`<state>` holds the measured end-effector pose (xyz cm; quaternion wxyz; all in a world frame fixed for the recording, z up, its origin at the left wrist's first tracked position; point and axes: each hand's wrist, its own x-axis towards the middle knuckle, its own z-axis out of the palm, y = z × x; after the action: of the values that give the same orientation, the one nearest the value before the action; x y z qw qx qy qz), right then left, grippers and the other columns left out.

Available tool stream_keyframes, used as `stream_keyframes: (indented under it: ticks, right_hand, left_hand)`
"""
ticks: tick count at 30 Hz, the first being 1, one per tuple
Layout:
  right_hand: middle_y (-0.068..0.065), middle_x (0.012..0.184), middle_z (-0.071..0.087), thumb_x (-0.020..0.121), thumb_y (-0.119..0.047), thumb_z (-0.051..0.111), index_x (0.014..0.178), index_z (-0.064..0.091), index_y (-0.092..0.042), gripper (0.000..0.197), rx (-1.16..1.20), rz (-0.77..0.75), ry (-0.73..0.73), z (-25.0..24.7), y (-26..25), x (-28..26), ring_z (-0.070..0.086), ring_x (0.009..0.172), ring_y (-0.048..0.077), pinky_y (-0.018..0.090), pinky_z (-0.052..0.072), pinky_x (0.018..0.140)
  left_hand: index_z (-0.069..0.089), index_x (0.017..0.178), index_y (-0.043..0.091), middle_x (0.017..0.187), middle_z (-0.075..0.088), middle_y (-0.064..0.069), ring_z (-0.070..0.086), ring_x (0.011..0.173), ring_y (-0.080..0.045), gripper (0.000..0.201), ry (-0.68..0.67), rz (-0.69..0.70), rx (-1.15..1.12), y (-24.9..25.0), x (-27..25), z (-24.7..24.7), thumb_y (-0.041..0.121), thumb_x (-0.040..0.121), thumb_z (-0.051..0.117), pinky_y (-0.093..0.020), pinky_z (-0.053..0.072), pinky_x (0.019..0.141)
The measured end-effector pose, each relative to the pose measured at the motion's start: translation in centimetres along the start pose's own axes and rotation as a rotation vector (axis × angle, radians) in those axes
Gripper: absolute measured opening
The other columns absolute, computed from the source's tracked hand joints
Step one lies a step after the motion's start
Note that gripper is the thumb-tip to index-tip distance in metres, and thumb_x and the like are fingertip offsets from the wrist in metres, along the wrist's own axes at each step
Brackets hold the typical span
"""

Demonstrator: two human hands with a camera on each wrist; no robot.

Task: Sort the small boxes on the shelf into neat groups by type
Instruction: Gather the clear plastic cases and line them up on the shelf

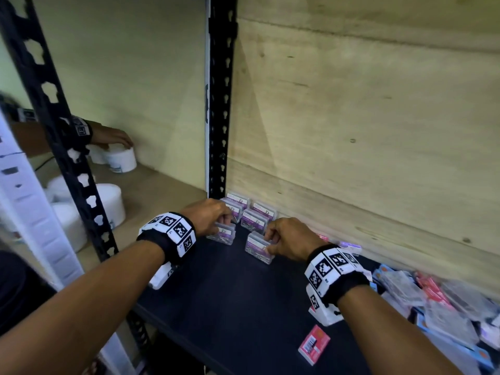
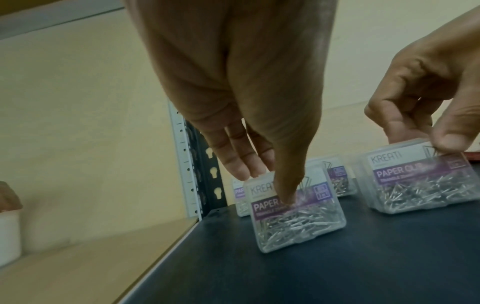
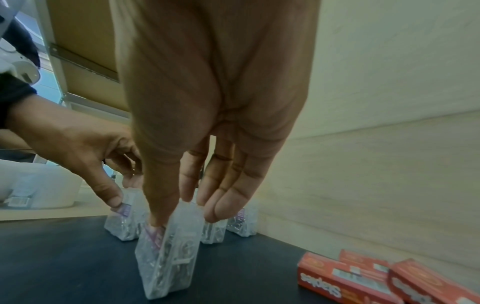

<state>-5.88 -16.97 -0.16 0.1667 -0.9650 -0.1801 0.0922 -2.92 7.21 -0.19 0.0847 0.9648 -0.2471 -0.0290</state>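
Clear plastic paper clip boxes with purple labels stand on the dark shelf (image 1: 230, 288) near the back left corner. My left hand (image 1: 213, 217) pinches one upright paper clip box (image 1: 223, 234) (image 2: 296, 211) between thumb and fingers. My right hand (image 1: 281, 239) pinches a second paper clip box (image 1: 257, 247) (image 3: 168, 253) the same way, a little to the right. Behind them stand several more paper clip boxes (image 1: 253, 217) in rows against the wooden back panel. Red staples boxes (image 3: 363, 279) lie to the right.
A heap of mixed small boxes (image 1: 438, 301) fills the shelf's right end. One red box (image 1: 313, 345) lies alone near the front edge. Black slotted uprights (image 1: 220, 104) frame the bay. In the neighbouring bay, another person's hand (image 1: 113, 136) rests on white tape rolls (image 1: 119, 158).
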Motion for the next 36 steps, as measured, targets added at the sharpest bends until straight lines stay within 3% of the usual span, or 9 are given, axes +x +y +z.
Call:
stream_keyframes:
  ticks: [7, 11, 18, 21, 27, 32, 36]
  right_hand:
    - [-0.005, 0.1, 0.061, 0.084, -0.024, 0.077, 0.103, 0.066, -0.021, 0.022, -0.03, -0.009, 0.026, 0.4, -1.3, 2.1, 0.061, 0.09, 0.014, 0.026, 0.049, 0.078]
    - [-0.002, 0.103, 0.064, 0.083, -0.023, 0.077, 0.101, 0.066, -0.021, 0.021, -0.047, -0.008, 0.048, 0.6, -1.7, 3.1, 0.061, 0.09, 0.015, 0.026, 0.049, 0.079]
    - [0.001, 0.106, 0.065, 0.085, -0.022, 0.076, 0.105, 0.067, -0.017, 0.023, -0.096, -0.021, 0.071, 0.8, -2.2, 3.9, 0.06, 0.09, 0.016, 0.026, 0.045, 0.077]
    - [0.003, 0.109, 0.066, 0.086, -0.019, 0.073, 0.107, 0.068, -0.015, 0.022, -0.123, -0.031, 0.087, 0.9, -2.4, 4.0, 0.062, 0.096, 0.019, 0.031, 0.05, 0.085]
    - [0.006, 0.116, 0.065, 0.088, -0.019, 0.07, 0.112, 0.068, -0.013, 0.025, -0.148, -0.035, 0.098, 1.0, -2.6, 3.8, 0.062, 0.104, 0.022, 0.036, 0.052, 0.092]
    - [0.008, 0.126, 0.055, 0.093, -0.031, 0.064, 0.128, 0.063, -0.016, 0.038, -0.158, -0.065, 0.027, 0.3, -2.0, 2.7, 0.059, 0.11, 0.026, 0.034, 0.048, 0.091]
    - [0.007, 0.124, 0.056, 0.09, -0.036, 0.066, 0.128, 0.062, -0.02, 0.041, -0.105, -0.051, 0.022, -1.0, -0.3, 0.9, 0.058, 0.11, 0.026, 0.029, 0.045, 0.087]
  left_hand:
    - [0.064, 0.098, 0.021, 0.1, 0.059, 0.007, 0.05, 0.085, -0.005, 0.023, 0.036, 0.013, -0.002, -2.0, 1.5, 0.3, 0.01, 0.081, 0.073, -0.006, 0.03, 0.061]
    - [0.061, 0.096, 0.025, 0.095, 0.053, 0.011, 0.049, 0.084, -0.004, 0.024, 0.054, 0.029, -0.004, -2.6, 2.0, 0.3, 0.011, 0.081, 0.074, -0.004, 0.029, 0.059]
    - [0.063, 0.1, 0.024, 0.094, 0.051, 0.012, 0.048, 0.084, -0.005, 0.024, 0.065, 0.043, -0.009, -3.4, 2.5, 0.5, 0.012, 0.082, 0.072, -0.006, 0.028, 0.063]
    - [0.064, 0.101, 0.022, 0.095, 0.051, 0.012, 0.048, 0.085, -0.005, 0.024, 0.072, 0.043, -0.01, -3.3, 2.5, 0.6, 0.011, 0.082, 0.072, -0.013, 0.031, 0.07]
    - [0.063, 0.106, 0.021, 0.098, 0.051, 0.011, 0.051, 0.09, -0.007, 0.027, 0.05, 0.013, -0.016, -3.0, 2.1, 0.4, 0.01, 0.082, 0.072, -0.014, 0.034, 0.074]
    - [0.063, 0.113, 0.023, 0.103, 0.05, 0.011, 0.049, 0.096, -0.005, 0.034, 0.014, 0.01, 0.025, -2.5, 1.6, -0.8, 0.013, 0.082, 0.072, -0.016, 0.036, 0.079]
    - [0.064, 0.111, 0.025, 0.105, 0.054, 0.008, 0.054, 0.099, -0.012, 0.031, 0.024, 0.032, 0.041, -0.4, 1.5, -2.2, 0.019, 0.082, 0.073, -0.025, 0.045, 0.082]
